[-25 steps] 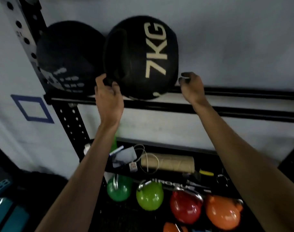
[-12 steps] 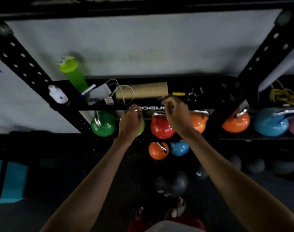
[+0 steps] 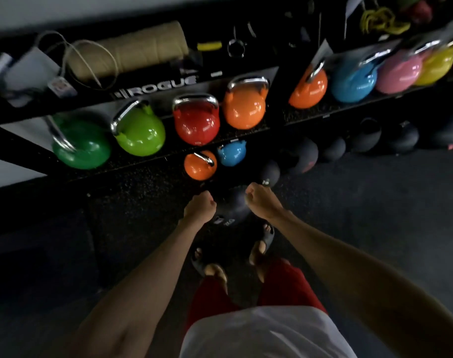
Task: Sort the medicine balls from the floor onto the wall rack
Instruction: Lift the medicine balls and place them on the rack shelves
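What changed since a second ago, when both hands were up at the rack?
Both hands left the 7KG ball on the top rail and came down. The left hand and right hand now flank a dark ball on the floor; contact unclear. The kettlebells sit unmoved.

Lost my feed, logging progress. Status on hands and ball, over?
Left hand and right hand low, fingers curled, either side of dark medicine ball on floor; grip unclear. Small orange kettlebell just beyond it.

Medicine ball (image 3: 233,206), centre, partly hidden behind left hand (image 3: 199,206) & right hand (image 3: 262,202); label too blurred to read. Fingers tucked out of sight. Upper right: kettlebells (image 3: 398,73) blurred. Forearms (image 3: 132,293) cut off at btm edge.
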{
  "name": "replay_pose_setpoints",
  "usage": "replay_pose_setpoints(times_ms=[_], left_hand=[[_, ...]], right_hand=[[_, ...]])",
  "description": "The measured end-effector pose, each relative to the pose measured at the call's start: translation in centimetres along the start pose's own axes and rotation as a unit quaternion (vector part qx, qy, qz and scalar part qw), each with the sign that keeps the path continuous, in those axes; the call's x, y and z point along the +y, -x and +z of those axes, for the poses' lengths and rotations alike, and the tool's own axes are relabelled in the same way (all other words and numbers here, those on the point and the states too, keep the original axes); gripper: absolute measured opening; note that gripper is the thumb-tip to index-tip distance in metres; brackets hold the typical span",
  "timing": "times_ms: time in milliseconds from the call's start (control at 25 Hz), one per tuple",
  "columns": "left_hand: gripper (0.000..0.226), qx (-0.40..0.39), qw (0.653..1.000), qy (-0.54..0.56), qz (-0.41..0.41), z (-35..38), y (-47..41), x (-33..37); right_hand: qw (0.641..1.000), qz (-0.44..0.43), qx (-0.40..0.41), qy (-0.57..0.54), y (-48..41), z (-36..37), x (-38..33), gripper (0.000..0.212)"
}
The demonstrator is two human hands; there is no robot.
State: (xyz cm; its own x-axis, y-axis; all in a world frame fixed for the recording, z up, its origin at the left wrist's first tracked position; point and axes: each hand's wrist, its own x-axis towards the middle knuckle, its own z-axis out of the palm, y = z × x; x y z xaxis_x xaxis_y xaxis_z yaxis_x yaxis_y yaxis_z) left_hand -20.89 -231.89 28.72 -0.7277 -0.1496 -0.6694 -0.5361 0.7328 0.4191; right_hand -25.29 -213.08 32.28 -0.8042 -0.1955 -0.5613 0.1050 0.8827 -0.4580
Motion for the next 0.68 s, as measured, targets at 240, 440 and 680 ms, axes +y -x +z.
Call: replay_pose_setpoints(times_ms=[240, 440, 680], left_hand=[[0.027, -0.059, 0.996, 0.011, -0.059, 8.1, -6.1, -2.8], [0.019, -0.023, 0.983, 0.134, -0.122, 16.3, -13.9, -4.6], [0.064, 0.059, 0.921, 0.302, -0.238, 24.4, -23.6, -10.6]], right_hand=[[0.996, 0.059, -0.072, 0.001, -4.9, 4.9, 9.8, 0.022], [0.987, 0.107, -0.118, -0.023, -12.7, 11.4, 18.4, 0.02], [0.962, 0.197, -0.144, -0.122, -24.1, 19.4, 28.2, 0.037]])
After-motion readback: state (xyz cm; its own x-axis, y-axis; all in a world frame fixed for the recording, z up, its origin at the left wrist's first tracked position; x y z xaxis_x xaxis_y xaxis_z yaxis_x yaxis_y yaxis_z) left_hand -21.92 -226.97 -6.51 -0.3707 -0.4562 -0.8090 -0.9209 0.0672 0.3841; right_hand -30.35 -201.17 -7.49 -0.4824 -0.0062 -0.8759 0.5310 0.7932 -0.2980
